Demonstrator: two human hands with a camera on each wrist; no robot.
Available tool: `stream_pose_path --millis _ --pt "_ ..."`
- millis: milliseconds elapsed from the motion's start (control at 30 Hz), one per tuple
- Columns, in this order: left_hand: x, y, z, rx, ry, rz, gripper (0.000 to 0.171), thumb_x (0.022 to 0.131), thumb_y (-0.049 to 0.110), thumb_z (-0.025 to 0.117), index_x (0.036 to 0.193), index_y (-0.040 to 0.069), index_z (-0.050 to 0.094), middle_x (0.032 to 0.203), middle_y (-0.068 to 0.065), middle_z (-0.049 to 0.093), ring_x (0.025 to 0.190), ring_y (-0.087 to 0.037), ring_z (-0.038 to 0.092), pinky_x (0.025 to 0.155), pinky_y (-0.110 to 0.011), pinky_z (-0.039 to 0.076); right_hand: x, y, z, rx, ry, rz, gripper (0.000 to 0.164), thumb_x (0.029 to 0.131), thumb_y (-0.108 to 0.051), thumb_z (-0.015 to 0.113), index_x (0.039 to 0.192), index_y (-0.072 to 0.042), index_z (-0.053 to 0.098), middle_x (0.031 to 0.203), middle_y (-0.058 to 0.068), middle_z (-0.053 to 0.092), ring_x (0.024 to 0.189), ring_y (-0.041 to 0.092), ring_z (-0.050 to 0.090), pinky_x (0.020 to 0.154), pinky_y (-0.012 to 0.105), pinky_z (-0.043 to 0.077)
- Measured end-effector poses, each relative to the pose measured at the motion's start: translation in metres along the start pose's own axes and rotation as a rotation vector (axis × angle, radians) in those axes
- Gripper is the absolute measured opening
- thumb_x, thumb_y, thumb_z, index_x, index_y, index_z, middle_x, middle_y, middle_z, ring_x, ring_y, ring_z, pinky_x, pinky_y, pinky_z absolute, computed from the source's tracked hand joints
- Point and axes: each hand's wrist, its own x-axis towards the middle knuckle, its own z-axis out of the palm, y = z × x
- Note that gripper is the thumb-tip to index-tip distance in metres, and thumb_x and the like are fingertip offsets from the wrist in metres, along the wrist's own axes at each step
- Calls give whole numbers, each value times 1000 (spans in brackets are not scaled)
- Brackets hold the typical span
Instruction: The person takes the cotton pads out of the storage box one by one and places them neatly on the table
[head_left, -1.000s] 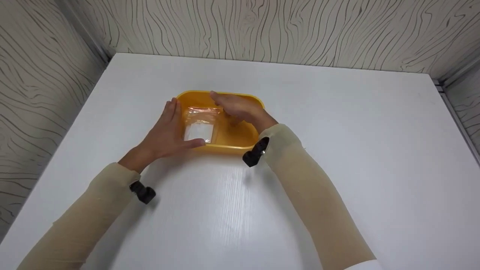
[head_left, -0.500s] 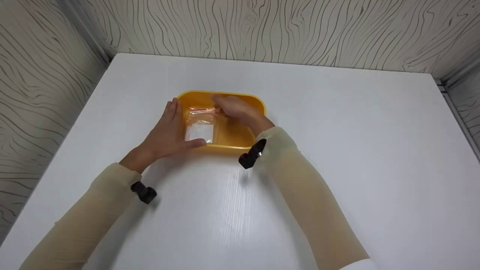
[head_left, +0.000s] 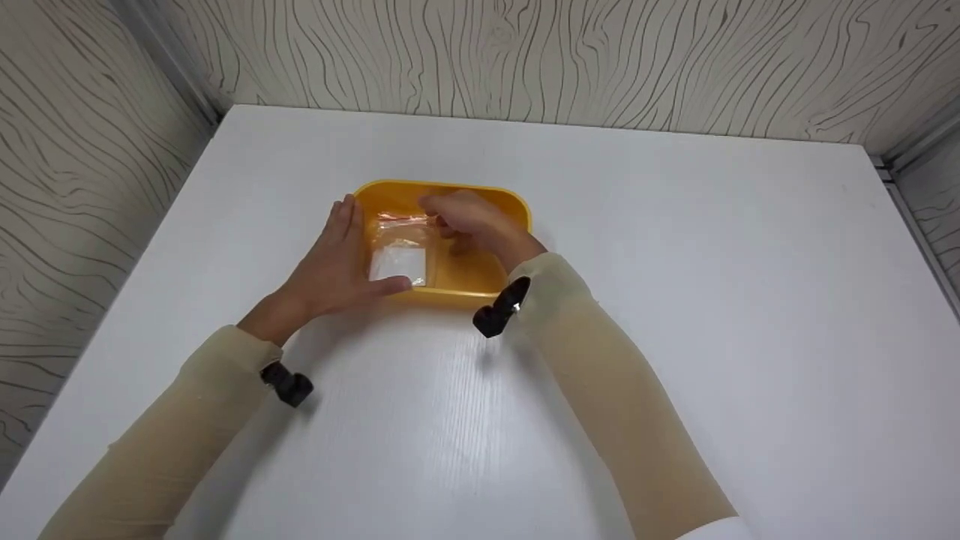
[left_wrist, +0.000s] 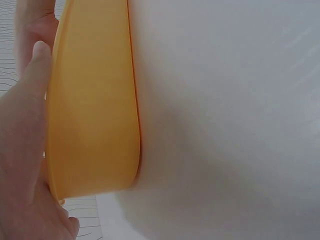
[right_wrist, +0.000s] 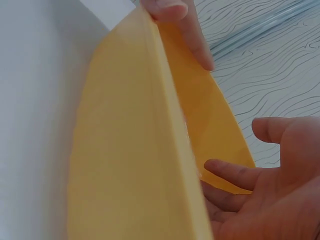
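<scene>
A yellow plastic bin (head_left: 480, 294) stands on the white table. Inside, on its left side, lies a clear zip bag (head_left: 401, 251) with a reddish strip along its top and a white patch on its lower part. My left hand (head_left: 326, 270) rests against the bin's left end, fingers straight along the outside and thumb along the near rim, as the left wrist view also shows. My right hand (head_left: 476, 217) reaches into the right half of the bin. In the right wrist view its thumb and forefinger are extended, and nothing shows between them; the lower fingertips are partly hidden by the bin wall.
The white table (head_left: 712, 315) spreads around the bin. Behind it rises a panel with a wood-grain pattern (head_left: 525, 60), and a similar panel (head_left: 60, 187) stands at the left. A small black camera (head_left: 289, 384) is strapped to the left wrist.
My right hand has shifted slightly left and lower within the bin, its fingers spreading a little near the bag. My left hand and the bin stay in place.
</scene>
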Motion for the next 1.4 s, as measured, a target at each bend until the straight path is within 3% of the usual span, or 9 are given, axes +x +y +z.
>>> stream_pose_path --millis 233,467,867,1167,1267,1400 --pt "0 0 1 -8 -2 -19 135 81 74 67 158 -3 -13 168 -20 -14 155 -37 -10 123 -55 13 0 -3 5 -30 43 77 44 100 -39 63 130 -7 59 123 10 57 104 24 55 95 33 52" --pt "0 1 0 0 -14 -17 135 82 74 66 157 -4 -13 168 -20 -16 155 -36 -13 124 -54 10 2 -3 6 8 26 104 44 100 -37 64 134 -10 60 129 10 61 114 26 60 98 32 53" --pt "-1 1 -1 -7 -15 -12 134 82 74 66 158 -4 -13 168 -19 -16 155 -37 -12 124 -54 10 2 -2 9 60 -37 101 42 100 -35 66 133 -11 59 124 9 61 107 25 63 92 32 57" --pt "-1 0 -1 -2 -23 -5 136 81 79 62 158 -4 -13 167 -19 -18 155 -38 -12 123 -55 11 3 -1 11 -155 -56 11 34 100 -35 66 122 -9 70 89 3 57 82 19 55 81 26 51" --pt "-1 -1 -1 8 -22 5 136 81 80 61 157 -5 -12 167 -21 -17 154 -38 -12 123 -55 11 3 -1 11 -201 -64 -19 32 99 -33 67 122 -10 72 92 3 60 84 19 56 82 27 51" --pt "-1 -1 -2 17 -22 11 136 81 81 60 157 -7 -11 167 -23 -16 154 -39 -12 123 -54 12 3 -1 12 -222 -94 -47 35 98 -28 68 130 -12 68 109 3 65 95 21 60 88 27 53"
